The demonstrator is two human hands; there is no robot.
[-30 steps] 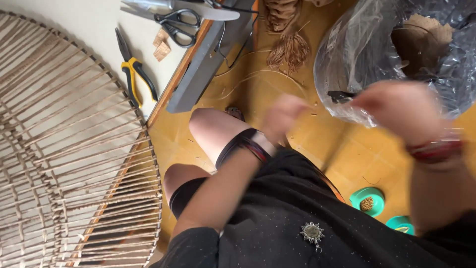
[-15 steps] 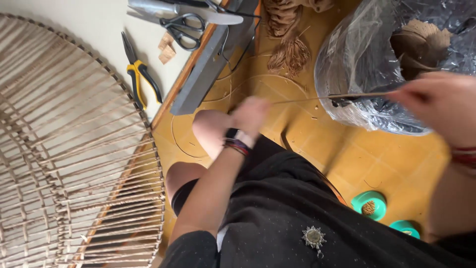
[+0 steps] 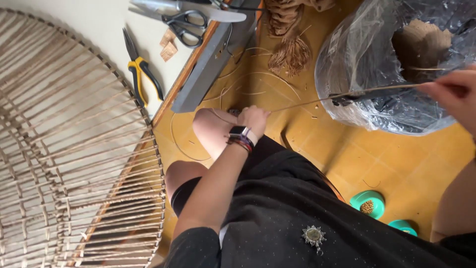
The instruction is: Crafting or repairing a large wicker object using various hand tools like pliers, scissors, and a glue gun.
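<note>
A thin, pale rattan strand [image 3: 307,103] runs taut between my two hands, above the yellow floor. My left hand [image 3: 254,119] is closed on its lower end beside my bare knee [image 3: 210,130], with a watch and bracelets on the wrist. At the right edge, my right hand [image 3: 453,94] pinches the other end. A slim dark tool [image 3: 347,98] lies along the strand in front of the plastic bag; whether my right hand also holds it I cannot tell.
A large round woven rattan frame [image 3: 64,164] fills the left. Yellow-handled pliers [image 3: 141,74] and scissors [image 3: 186,25] lie on the pale surface by a grey metal bar [image 3: 208,69]. A clear plastic bag [image 3: 377,59], a fibre bundle [image 3: 290,52] and teal lids [image 3: 368,201] sit on the floor.
My hands have drawn apart: the right hand went out to the right edge, the left hand dropped to my knee, and the strand now stretches straight between them.
</note>
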